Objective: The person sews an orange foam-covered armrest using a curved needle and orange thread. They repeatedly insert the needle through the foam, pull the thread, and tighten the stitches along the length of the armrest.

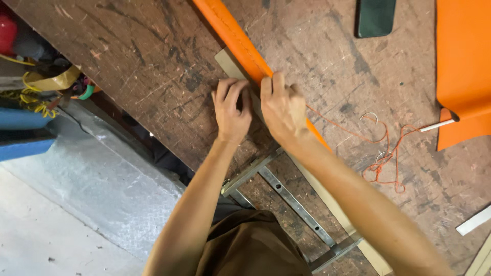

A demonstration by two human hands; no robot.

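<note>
On a workbench (153,66), a long strip (232,43) runs from far centre toward the near right, lying on a flat bar (332,204). Both hands, the left hand (231,110) beside the right hand (281,107), press there. Thread (381,153) lies right; a phone (376,18) and a sheet (463,66) lie far right.

Orange strip (240,43) partly hidden under both hands, top cut off.

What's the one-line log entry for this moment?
left hand: fingers on beige strip | right hand: pressing orange strap | orange thread: loose on workbench
</note>
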